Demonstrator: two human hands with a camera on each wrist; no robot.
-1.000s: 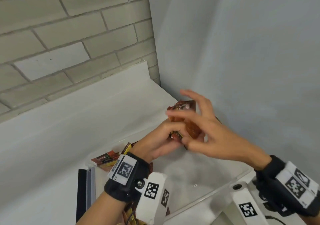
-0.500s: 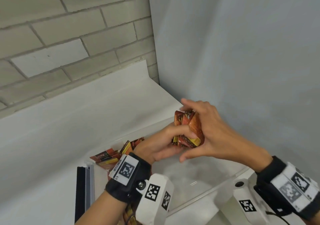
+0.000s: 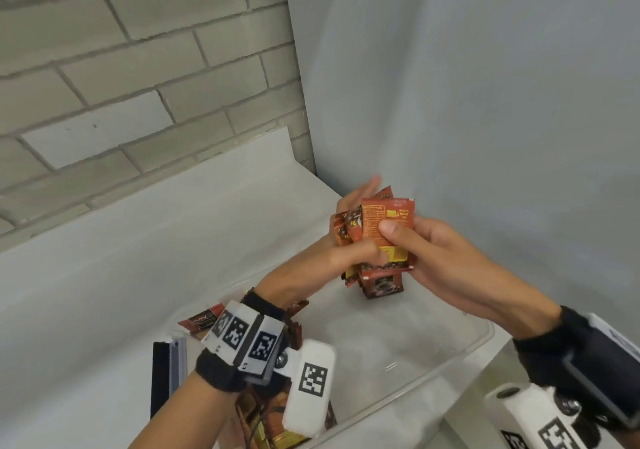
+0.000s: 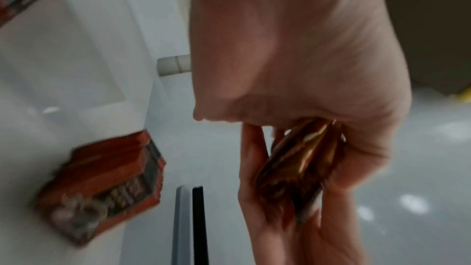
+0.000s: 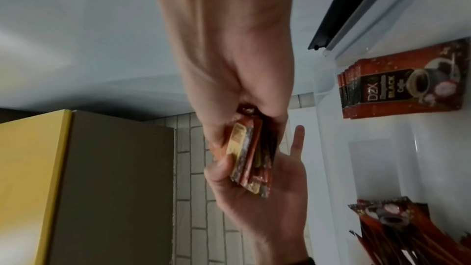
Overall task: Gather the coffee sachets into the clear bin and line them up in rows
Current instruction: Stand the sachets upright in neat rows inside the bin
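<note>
A bundle of red-and-orange coffee sachets [image 3: 382, 221] is held upright above the far end of the clear bin [image 3: 424, 384]. My left hand [image 3: 349, 253] grips the bundle from the left, thumb across its front. My right hand [image 3: 412, 240] pinches it from the right, thumb on the front sachet. The right wrist view shows the same bundle [image 5: 251, 149] lying in the left palm. One sachet [image 3: 381, 284] hangs below the bundle. A neat stack of sachets [image 5: 400, 88] and a looser pile [image 5: 392, 229] lie in the bin.
The bin sits on a white counter [image 3: 138, 258] in a corner between a brick wall [image 3: 138, 67] and a grey wall [image 3: 485, 102]. A black-and-grey strip [image 3: 166, 376] lies left of the bin. A yellow-and-brown cabinet [image 5: 76, 178] shows in the right wrist view.
My right hand has moved from over the bundle to its right side, thumb now in front. The bundle has turned its printed back toward me and sits slightly higher.
</note>
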